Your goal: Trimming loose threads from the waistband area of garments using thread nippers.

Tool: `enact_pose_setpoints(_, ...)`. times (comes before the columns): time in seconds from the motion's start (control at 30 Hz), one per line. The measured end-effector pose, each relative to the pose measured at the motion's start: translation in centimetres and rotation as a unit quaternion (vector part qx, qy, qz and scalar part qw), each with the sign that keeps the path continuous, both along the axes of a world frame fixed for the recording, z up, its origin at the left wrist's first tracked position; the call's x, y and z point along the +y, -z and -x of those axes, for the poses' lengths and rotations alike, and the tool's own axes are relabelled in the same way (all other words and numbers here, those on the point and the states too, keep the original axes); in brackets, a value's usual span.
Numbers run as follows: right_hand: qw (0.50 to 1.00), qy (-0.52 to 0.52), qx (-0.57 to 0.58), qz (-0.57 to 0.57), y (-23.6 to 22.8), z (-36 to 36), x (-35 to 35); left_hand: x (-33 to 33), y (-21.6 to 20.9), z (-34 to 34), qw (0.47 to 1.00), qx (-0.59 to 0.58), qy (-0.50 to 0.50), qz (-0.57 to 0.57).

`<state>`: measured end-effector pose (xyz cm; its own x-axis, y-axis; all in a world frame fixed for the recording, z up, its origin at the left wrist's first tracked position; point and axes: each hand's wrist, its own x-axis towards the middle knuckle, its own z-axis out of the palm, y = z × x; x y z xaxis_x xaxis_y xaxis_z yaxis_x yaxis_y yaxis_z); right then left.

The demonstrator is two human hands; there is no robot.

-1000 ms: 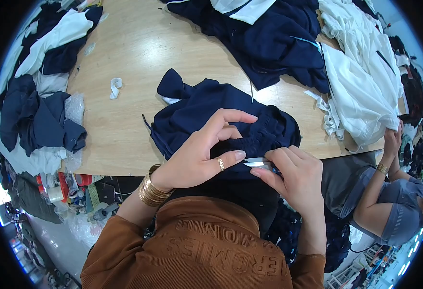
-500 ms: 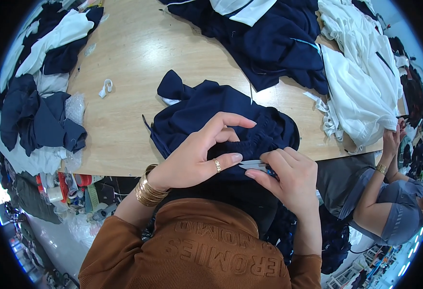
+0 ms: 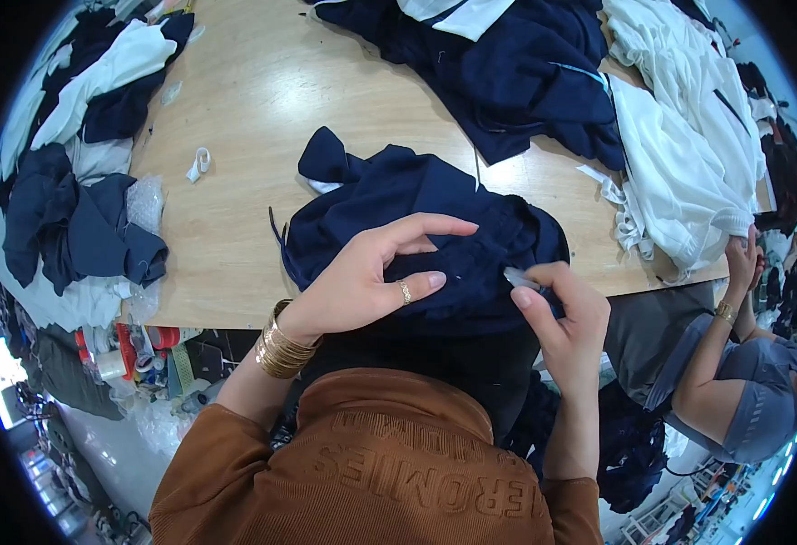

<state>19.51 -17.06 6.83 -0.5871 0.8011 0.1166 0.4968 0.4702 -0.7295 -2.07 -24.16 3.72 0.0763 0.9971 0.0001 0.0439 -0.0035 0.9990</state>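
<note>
A navy garment (image 3: 394, 186) lies bunched in front of me at the table's near edge. Over its near part rests my left hand (image 3: 376, 272), thumb and forefinger spread apart with nothing visible between them. My right hand (image 3: 566, 318) is closed around small thread snips (image 3: 514, 275); only a short pale, slightly blurred piece of them shows past the fingers. The snips are at the garment's right side, apart from my left thumb. My left palm hides part of the cloth.
A larger navy garment (image 3: 516, 77) and white garments (image 3: 689, 154) lie far and to the right. At the left are piled dark and white clothes (image 3: 89, 213). A white strip loop (image 3: 198, 163) lies on the wooden table (image 3: 253, 100). A co-worker's hand (image 3: 742, 259) touches white cloth.
My right hand has drawn up and right with the snips, away from my left thumb. Less of the blades shows now. My left hand has stayed nearly in place.
</note>
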Motion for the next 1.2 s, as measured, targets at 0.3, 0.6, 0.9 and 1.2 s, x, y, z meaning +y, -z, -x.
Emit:
enact_pose_setpoints(0.3,0.989,-0.073,0.099,0.081,1.5,2.5,-1.4,-0.6,-0.3,-0.8,0.996,-0.09,-0.016,0.012)
enact_pose_setpoints(0.6,0.991,0.018,0.131,0.026,2.1,2.7,-2.1,-0.7,0.0,-1.2,0.999,-0.02,-0.037,-0.034)
enact_pose_setpoints(0.9,0.993,-0.007,0.105,0.052,-0.2,2.5,-2.0,-0.2,-0.2,-1.4,0.996,0.016,-0.013,-0.082)
enact_pose_setpoints(1.2,0.997,-0.029,0.047,0.05,-0.8,1.1,-0.3,-0.7,0.1,-0.6,1.0,-0.007,-0.029,0.009)
